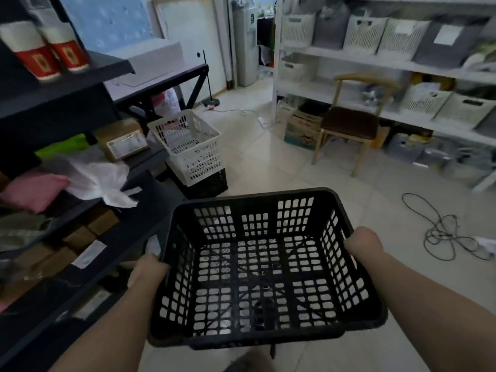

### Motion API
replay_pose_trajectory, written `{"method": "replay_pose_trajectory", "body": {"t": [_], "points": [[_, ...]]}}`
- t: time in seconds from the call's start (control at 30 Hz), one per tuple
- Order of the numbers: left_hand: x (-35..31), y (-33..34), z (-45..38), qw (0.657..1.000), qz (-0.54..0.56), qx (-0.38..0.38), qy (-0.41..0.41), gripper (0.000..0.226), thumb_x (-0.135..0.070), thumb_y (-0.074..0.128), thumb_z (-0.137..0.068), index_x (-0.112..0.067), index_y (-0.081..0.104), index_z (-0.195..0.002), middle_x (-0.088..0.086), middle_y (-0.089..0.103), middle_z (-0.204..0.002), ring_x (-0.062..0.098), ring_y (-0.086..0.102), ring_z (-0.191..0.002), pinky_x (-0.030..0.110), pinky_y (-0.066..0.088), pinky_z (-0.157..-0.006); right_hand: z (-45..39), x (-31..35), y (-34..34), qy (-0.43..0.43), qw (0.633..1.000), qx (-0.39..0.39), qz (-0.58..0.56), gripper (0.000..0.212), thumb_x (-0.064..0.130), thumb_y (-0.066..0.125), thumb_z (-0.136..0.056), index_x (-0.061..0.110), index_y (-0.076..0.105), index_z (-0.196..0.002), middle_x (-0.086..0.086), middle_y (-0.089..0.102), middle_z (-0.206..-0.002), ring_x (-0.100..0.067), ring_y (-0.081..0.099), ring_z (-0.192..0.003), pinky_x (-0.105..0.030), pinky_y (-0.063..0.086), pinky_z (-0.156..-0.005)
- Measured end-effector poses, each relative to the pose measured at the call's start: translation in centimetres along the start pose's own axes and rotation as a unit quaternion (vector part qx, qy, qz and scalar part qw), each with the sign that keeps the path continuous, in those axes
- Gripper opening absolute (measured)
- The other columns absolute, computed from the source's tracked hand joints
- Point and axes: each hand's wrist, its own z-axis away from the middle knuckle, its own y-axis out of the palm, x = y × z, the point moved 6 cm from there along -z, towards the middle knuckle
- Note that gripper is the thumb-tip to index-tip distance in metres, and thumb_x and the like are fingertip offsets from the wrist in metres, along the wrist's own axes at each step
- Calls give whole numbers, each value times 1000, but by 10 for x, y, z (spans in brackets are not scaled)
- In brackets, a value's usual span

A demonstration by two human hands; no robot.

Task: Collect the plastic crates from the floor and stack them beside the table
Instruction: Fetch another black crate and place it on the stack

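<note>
I hold an empty black slotted plastic crate [264, 267] in front of me, above the floor, its open top facing up. My left hand [147, 269] grips its left rim and my right hand [363, 244] grips its right rim. Ahead on the left, a white slotted crate [188, 145] sits nested in a second black crate [204, 183] on the floor, beside a dark table [171, 73]. The white crate leans slightly.
Dark shelving [67, 167] with boxes and cloth runs along my left. A wooden chair [351, 122] and a cardboard box [303, 130] stand ahead right before white shelves [389, 63]. A coiled cable [445, 232] lies on the tiled floor at right.
</note>
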Motion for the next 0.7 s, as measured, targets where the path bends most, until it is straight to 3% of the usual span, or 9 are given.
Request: {"method": "replay_pose_trajectory", "body": {"t": [0.07, 0.17, 0.23, 0.3, 0.4, 0.57, 0.7], "points": [[-34, 12, -29, 1000, -25, 1, 9, 45, -23, 58, -86, 5, 57, -122, 25, 61, -121, 38, 59, -110, 42, 48, -96, -34, 5, -10, 2, 999, 1, 35, 25, 8, 51, -88, -4, 62, -106, -22, 64, -113, -33, 62, -105, -31, 48, -78], [-102, 18, -75, 996, -83, 6, 31, 40, -27, 56, -87, 3, 64, -113, 19, 63, -123, 31, 59, -114, 38, 47, -102, -95, 23, -30, 6, 998, 8, 66, 30, 9, 49, -89, -3, 60, -113, -19, 62, -120, -32, 60, -111, -32, 50, -86], [-138, 17, -95, 994, -100, 25, 27, 40, -22, 56, -89, 6, 61, -118, 22, 60, -127, 33, 57, -117, 39, 45, -101, -118, 38, -44, 3, 996, 23, 91, 32, 11, 50, -89, -3, 58, -117, -18, 60, -124, -31, 59, -115, -31, 49, -90], [-183, 13, -120, 996, -76, 13, 42, 34, -12, 60, -86, 9, 62, -112, 26, 62, -120, 38, 60, -108, 40, 50, -93, -150, 51, -60, 11, 996, 22, 91, 33, 12, 50, -89, -3, 58, -118, -18, 60, -125, -30, 58, -116, -31, 48, -92], [-252, 8, -149, 994, -89, 19, 63, 16, -8, 62, -80, 6, 61, -89, 22, 63, -101, 32, 58, -86, 35, 49, -73, -198, 70, -85, 12, 996, 11, 87, 32, 14, 50, -90, -4, 58, -116, -20, 60, -123, -32, 58, -116, -32, 48, -91], [-349, 9, -195, 992, -71, -1, 101, 25, -17, 54, -87, 2, 63, -102, 16, 63, -99, 28, 56, -84, 31, 45, -70, -288, 102, -110, -2, 996, 4, 86, 32, 16, 52, -90, -4, 60, -114, -21, 62, -119, -33, 59, -112, -32, 48, -88], [-408, 13, -222, 995, -40, -35, 87, 19, -22, 49, -92, -7, 60, -97, 10, 59, -93, 25, 54, -81, 27, 45, -67, -376, 139, -127, -24, 994, 15, 104, 30, 11, 53, -88, -4, 60, -113, -21, 62, -118, -33, 60, -111, -33, 49, -87]]}}
